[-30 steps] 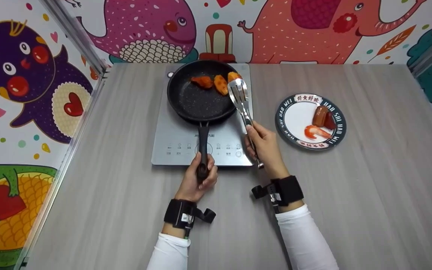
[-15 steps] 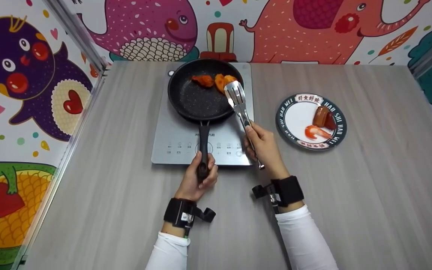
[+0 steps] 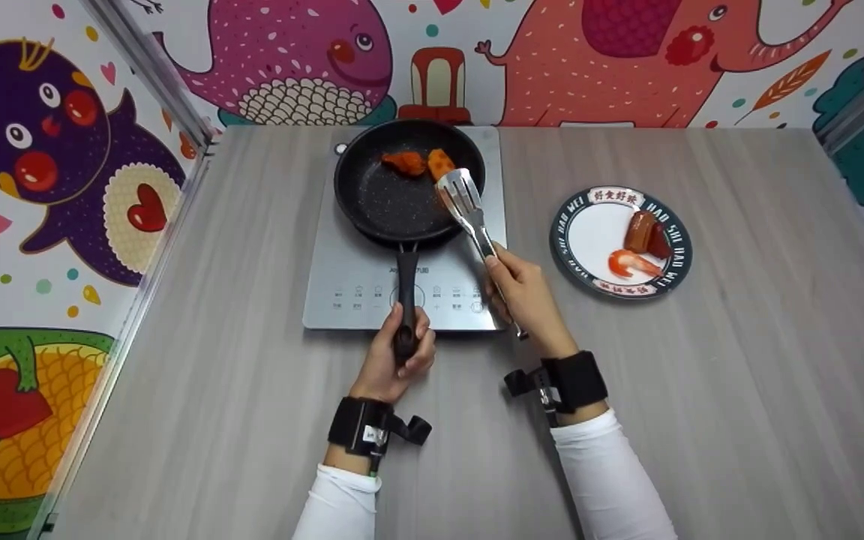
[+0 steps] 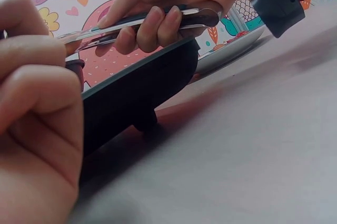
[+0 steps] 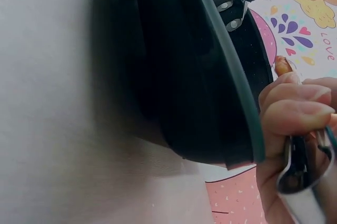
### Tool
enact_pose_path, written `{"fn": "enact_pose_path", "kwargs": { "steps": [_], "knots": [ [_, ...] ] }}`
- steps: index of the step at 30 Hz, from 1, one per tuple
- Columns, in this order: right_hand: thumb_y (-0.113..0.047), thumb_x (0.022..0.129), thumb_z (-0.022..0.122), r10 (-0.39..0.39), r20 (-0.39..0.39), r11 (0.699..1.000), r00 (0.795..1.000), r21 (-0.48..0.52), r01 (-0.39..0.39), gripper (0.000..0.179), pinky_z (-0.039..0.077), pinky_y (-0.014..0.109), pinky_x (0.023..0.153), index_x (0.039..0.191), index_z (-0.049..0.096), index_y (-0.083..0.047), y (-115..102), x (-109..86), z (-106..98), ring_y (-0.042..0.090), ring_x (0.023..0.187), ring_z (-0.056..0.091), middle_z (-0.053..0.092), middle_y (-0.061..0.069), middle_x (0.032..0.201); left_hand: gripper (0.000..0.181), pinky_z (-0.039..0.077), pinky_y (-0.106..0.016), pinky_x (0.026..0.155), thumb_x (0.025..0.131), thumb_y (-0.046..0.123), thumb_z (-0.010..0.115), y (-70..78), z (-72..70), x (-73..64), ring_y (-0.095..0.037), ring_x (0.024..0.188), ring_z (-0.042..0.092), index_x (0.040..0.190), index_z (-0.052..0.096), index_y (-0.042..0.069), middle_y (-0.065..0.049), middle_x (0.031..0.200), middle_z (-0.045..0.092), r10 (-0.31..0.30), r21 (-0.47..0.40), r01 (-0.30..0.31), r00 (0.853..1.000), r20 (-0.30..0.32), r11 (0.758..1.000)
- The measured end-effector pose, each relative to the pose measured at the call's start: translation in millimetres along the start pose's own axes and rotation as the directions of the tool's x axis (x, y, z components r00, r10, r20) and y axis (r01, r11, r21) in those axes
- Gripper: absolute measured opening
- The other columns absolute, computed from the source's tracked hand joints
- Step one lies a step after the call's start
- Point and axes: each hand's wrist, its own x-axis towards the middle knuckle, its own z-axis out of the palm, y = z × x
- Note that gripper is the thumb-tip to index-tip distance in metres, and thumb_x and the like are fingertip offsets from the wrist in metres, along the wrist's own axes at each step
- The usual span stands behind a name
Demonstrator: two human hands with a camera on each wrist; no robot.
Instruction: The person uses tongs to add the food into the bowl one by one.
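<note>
In the head view my left hand [image 3: 385, 367] grips the handle [image 3: 407, 277] of a black speckled frying pan [image 3: 387, 206]. My right hand [image 3: 528, 296] holds metal food tongs [image 3: 468, 206] by their arms, fingers wrapped round them. The slotted tong head reaches over the pan's right side and covers most of one orange-brown food piece [image 3: 443, 196]. Two more orange-brown pieces lie toward the back of the pan, a darker one [image 3: 403, 163] and a lighter one [image 3: 440, 162]. In the right wrist view an orange-brown piece [image 5: 283, 65] shows beyond the fingers, at the tongs' end.
Under the pan lies a silver induction cooktop [image 3: 357, 285] with printed controls. To the right, a dark-rimmed plate [image 3: 563, 247] bears a sausage piece [image 3: 640, 231], a dark red piece [image 3: 660, 242] and a shrimp [image 3: 631, 264]. Cartoon-printed walls [image 3: 589, 67] border the wood-grain table [image 3: 747, 390].
The tongs' head has swung left and toward me inside the pan, and the right-hand food piece has shifted along with it. My left hand and the pan have stayed put.
</note>
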Motion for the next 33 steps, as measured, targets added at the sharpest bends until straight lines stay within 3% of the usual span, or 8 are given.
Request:
{"fn": "enact_pose_path", "kwargs": {
  "steps": [8,11,17,20,22,24,26,33],
  "knots": [
    [-0.028,0.093,0.048,0.039,-0.041,0.998,0.998,-0.053,-0.041,0.033,0.030,0.025,0.029,0.124,0.053,-0.017,17,7.5,-1,0.012,0.035,0.036,0.051,0.011,0.065,0.041,0.017,-0.021,0.033,0.097,0.042,0.024,-0.4,0.5,0.6,-0.006,0.039,0.027,0.080,0.042,0.010,0.005,0.051,0.041,-0.013,-0.040,0.013,1.000,-0.001,0.999],
    [-0.029,0.093,0.048,0.023,-0.042,0.996,0.999,-0.085,-0.027,0.031,0.030,0.026,0.029,0.119,0.056,-0.014,16,10.0,0,0.012,0.034,0.036,0.051,0.011,0.063,0.041,0.016,-0.021,0.033,0.097,0.043,0.024,-0.2,0.1,0.6,-0.006,0.039,0.027,0.080,0.042,0.010,0.005,0.051,0.041,-0.014,-0.040,0.014,1.000,-0.005,0.999],
    [-0.031,0.093,0.046,-0.037,-0.021,0.966,0.999,-0.258,0.031,0.030,0.031,0.026,0.029,0.113,0.058,-0.011,5,19.6,-3,0.010,0.034,0.037,0.052,0.011,0.062,0.041,0.016,-0.021,0.033,0.097,0.043,0.023,0.9,1.0,0.2,-0.006,0.038,0.027,0.080,0.042,0.010,0.005,0.051,0.042,-0.009,-0.013,0.008,1.000,-0.008,1.000],
    [-0.033,0.093,0.045,-0.091,-0.007,0.899,0.996,-0.432,0.079,0.029,0.033,0.026,0.032,0.109,0.060,-0.013,-7,27.1,-7,0.012,0.037,0.040,0.055,0.010,0.062,0.041,0.016,-0.021,0.033,0.097,0.042,0.022,1.1,1.7,0.5,-0.006,0.038,0.027,0.080,0.042,0.010,0.005,0.051,0.042,-0.008,0.001,0.008,1.000,-0.015,1.000],
    [-0.033,0.093,0.046,-0.144,0.014,0.824,0.989,-0.552,0.128,0.025,0.035,0.027,0.036,0.098,0.062,-0.014,-17,33.8,-9,0.013,0.040,0.042,0.058,0.008,0.062,0.041,0.016,-0.021,0.033,0.097,0.042,0.023,1.0,1.9,0.8,-0.006,0.038,0.027,0.080,0.042,0.011,0.005,0.051,0.042,-0.010,0.001,0.010,1.000,-0.018,1.000],
    [-0.033,0.093,0.046,-0.198,0.044,0.731,0.979,-0.659,0.177,0.024,0.035,0.028,0.040,0.086,0.060,-0.015,-28,42.1,-10,0.014,0.043,0.044,0.059,0.004,0.061,0.041,0.016,-0.021,0.033,0.097,0.042,0.024,0.9,1.7,1.1,-0.006,0.038,0.027,0.080,0.042,0.011,0.005,0.051,0.041,-0.013,0.001,0.013,1.000,-0.018,1.000],
    [-0.032,0.093,0.047,-0.221,0.085,0.663,0.972,-0.718,0.213,0.023,0.035,0.029,0.044,0.083,0.059,-0.015,-40,50.7,-11,0.014,0.045,0.045,0.059,0.001,0.059,0.040,0.016,-0.021,0.033,0.097,0.043,0.024,0.9,1.7,1.2,-0.005,0.037,0.026,0.080,0.042,0.011,0.005,0.051,0.042,-0.016,-0.004,0.016,1.000,-0.014,1.000],
    [-0.029,0.092,0.049,-0.121,0.210,0.530,0.970,-0.812,0.242,0.026,0.042,0.032,0.057,0.102,0.063,-0.011,-71,77.7,-5,0.015,0.054,0.054,0.058,0.001,0.060,0.040,0.016,-0.021,0.033,0.096,0.044,0.026,0.6,0.8,0.2,-0.005,0.036,0.026,0.080,0.043,0.012,0.006,0.051,0.042,-0.020,-0.015,0.020,1.000,-0.013,1.000]
  ]
}}
